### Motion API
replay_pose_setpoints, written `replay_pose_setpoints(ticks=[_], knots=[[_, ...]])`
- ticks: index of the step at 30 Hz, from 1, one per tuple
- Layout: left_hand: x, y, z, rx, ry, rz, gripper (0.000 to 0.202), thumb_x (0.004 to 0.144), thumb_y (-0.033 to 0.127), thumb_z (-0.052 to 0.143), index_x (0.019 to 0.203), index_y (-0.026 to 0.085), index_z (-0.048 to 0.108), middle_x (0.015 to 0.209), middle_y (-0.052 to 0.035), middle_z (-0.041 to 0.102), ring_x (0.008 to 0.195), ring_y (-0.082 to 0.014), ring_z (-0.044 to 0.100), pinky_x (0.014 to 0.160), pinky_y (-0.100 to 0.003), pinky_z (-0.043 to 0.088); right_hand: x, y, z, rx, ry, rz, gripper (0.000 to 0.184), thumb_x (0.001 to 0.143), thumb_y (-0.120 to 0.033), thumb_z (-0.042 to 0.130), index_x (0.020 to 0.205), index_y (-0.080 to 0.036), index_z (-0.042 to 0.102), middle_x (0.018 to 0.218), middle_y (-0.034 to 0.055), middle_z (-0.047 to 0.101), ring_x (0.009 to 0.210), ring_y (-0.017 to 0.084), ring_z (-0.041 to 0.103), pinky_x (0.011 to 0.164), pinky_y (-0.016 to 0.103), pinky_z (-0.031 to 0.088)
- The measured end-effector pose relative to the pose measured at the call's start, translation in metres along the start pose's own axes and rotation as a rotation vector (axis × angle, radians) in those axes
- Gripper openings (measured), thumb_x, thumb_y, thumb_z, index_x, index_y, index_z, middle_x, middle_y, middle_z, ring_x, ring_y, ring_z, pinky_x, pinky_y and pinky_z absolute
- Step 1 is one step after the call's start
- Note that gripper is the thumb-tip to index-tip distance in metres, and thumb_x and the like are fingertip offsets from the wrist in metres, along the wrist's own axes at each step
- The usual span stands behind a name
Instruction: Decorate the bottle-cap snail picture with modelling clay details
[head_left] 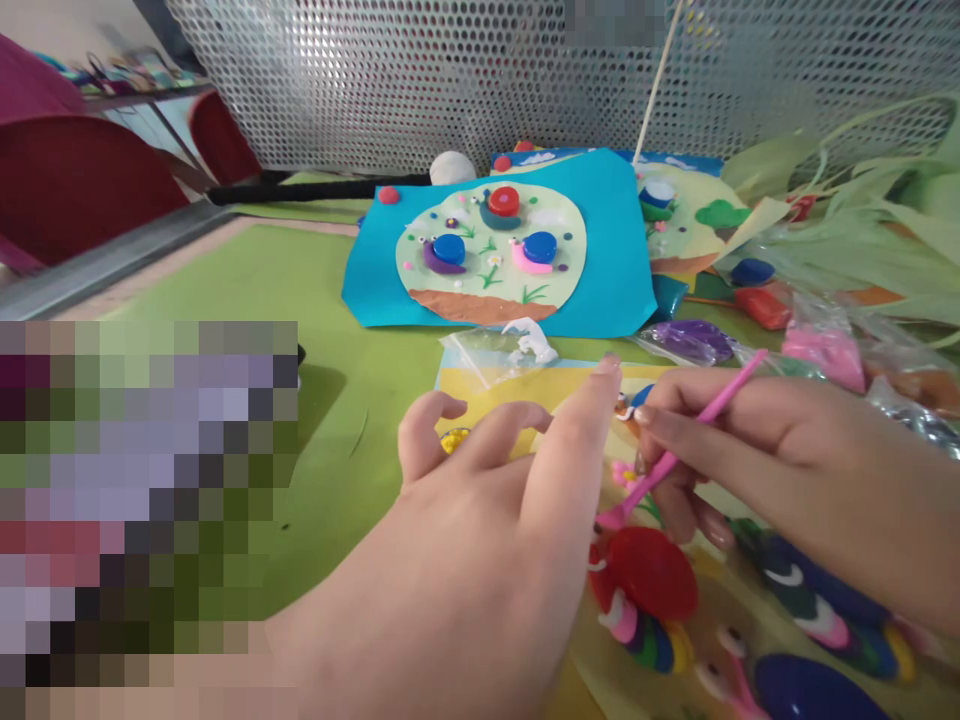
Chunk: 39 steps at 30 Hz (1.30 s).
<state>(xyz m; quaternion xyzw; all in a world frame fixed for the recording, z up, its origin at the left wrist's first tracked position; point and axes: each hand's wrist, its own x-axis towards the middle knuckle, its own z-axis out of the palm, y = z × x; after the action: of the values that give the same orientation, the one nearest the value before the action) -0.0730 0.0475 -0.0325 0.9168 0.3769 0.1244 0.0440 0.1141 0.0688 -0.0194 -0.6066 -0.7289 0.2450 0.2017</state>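
My left hand (480, 520) lies over a yellow craft sheet (517, 385), fingers spread and lifted, holding nothing. My right hand (757, 455) is pinched round a thin pink modelling tool (679, 445). The tool's flat tip points down beside a red bottle cap (652, 570) stuck on the sheet, with coloured clay coiled under it. A blue cap (802, 685) with clay snail shapes sits lower right on the same sheet.
A finished snail picture, a pale round disc (491, 250) on blue paper (611, 270), lies farther back. Bags of purple clay (690, 340) and pink clay (825, 350) sit at the right, with green paper strips (877, 220). A perforated metal screen (480, 70) closes the back.
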Motion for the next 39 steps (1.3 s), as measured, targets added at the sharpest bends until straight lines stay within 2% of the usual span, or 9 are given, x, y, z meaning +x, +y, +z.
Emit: replay_pose_setpoints(ticks=[2, 6, 11, 15, 20, 26, 28, 35, 39], knots=[[0.001, 0.0, -0.001, 0.018, 0.001, 0.005, 0.066, 0.07, 0.009, 0.029, 0.134, -0.001, 0.021, 0.098, -0.0207, 0.065, 0.1, -0.0339, 0.055, 0.076, -0.067, 0.044, 0.0, 0.002, -0.001, 0.017, -0.012, -0.075, 0.053, 0.086, -0.039, 0.04, 0.037, -0.028, 0.058, 0.035, -0.0056, 0.054, 0.024, 0.007, 0.048, 0.025, 0.015, 0.038], [0.002, -0.001, -0.002, 0.016, 0.026, 0.01, 0.068, 0.068, 0.006, 0.03, 0.134, -0.003, 0.017, 0.106, -0.0229, 0.062, 0.098, -0.0309, 0.057, 0.077, -0.067, 0.044, -0.007, 0.005, -0.006, 0.016, 0.005, -0.158, 0.043, 0.086, -0.033, 0.043, 0.046, -0.028, 0.057, 0.056, -0.0055, 0.063, 0.044, 0.011, 0.06, 0.039, 0.019, 0.048], [0.001, 0.0, -0.002, -0.01, -0.002, -0.005, 0.075, 0.063, 0.005, 0.031, 0.135, -0.001, 0.014, 0.113, -0.0237, 0.059, 0.093, -0.0289, 0.056, 0.077, -0.072, 0.04, -0.014, 0.002, -0.013, -0.041, -0.06, -0.13, 0.029, 0.088, -0.031, 0.043, 0.061, -0.029, 0.054, 0.045, -0.0081, 0.053, 0.033, 0.01, 0.047, 0.03, 0.021, 0.035], [-0.001, 0.001, -0.002, -0.013, 0.002, -0.017, 0.075, 0.063, 0.006, 0.032, 0.135, -0.001, 0.016, 0.109, -0.0216, 0.061, 0.093, -0.0288, 0.056, 0.077, -0.071, 0.04, -0.011, 0.005, -0.009, -0.055, -0.077, -0.234, 0.027, 0.088, -0.031, 0.042, 0.064, -0.029, 0.053, 0.051, -0.0072, 0.056, 0.041, 0.013, 0.051, 0.038, 0.025, 0.039], [-0.005, 0.002, -0.003, -0.027, -0.023, -0.03, 0.076, 0.062, 0.008, 0.035, 0.137, 0.003, 0.02, 0.101, -0.0174, 0.064, 0.091, -0.0316, 0.057, 0.079, -0.07, 0.039, -0.009, 0.008, -0.005, -0.069, -0.078, -0.252, 0.025, 0.09, -0.034, 0.041, 0.068, -0.03, 0.051, 0.056, -0.0093, 0.058, 0.045, 0.011, 0.054, 0.04, 0.022, 0.041], [-0.002, 0.0, -0.002, -0.063, 0.03, -0.125, 0.074, 0.07, 0.015, 0.044, 0.139, 0.019, 0.021, 0.091, -0.0041, 0.066, 0.093, -0.026, 0.059, 0.093, -0.054, 0.042, -0.012, 0.007, -0.004, -0.063, -0.078, -0.23, 0.032, 0.091, -0.039, 0.036, 0.064, -0.028, 0.049, 0.051, -0.0083, 0.054, 0.04, 0.011, 0.05, 0.037, 0.022, 0.038], [0.0, -0.002, -0.002, -0.07, 0.037, -0.138, 0.072, 0.071, 0.018, 0.046, 0.139, 0.021, 0.022, 0.088, -0.0025, 0.067, 0.095, -0.0255, 0.059, 0.093, -0.05, 0.043, -0.011, 0.007, -0.004, -0.083, -0.093, -0.197, 0.034, 0.091, -0.041, 0.034, 0.064, -0.028, 0.05, 0.05, -0.0071, 0.053, 0.039, 0.012, 0.049, 0.036, 0.023, 0.038], [-0.001, -0.002, -0.001, -0.072, 0.021, -0.128, 0.07, 0.072, 0.019, 0.045, 0.138, 0.021, 0.024, 0.097, -0.0048, 0.067, 0.101, -0.0269, 0.056, 0.092, -0.049, 0.043, -0.012, 0.009, -0.005, -0.08, -0.098, -0.187, 0.035, 0.09, -0.042, 0.034, 0.063, -0.028, 0.05, 0.05, -0.0059, 0.052, 0.039, 0.013, 0.049, 0.035, 0.025, 0.038], [-0.003, -0.001, 0.0, -0.027, 0.016, -0.051, 0.069, 0.071, 0.012, 0.034, 0.138, 0.009, 0.018, 0.11, -0.0169, 0.062, 0.102, -0.0298, 0.054, 0.085, -0.062, 0.042, -0.014, 0.009, -0.004, -0.099, -0.075, -0.189, 0.035, 0.09, -0.041, 0.035, 0.061, -0.027, 0.048, 0.051, -0.0065, 0.052, 0.039, 0.012, 0.049, 0.034, 0.023, 0.037]])
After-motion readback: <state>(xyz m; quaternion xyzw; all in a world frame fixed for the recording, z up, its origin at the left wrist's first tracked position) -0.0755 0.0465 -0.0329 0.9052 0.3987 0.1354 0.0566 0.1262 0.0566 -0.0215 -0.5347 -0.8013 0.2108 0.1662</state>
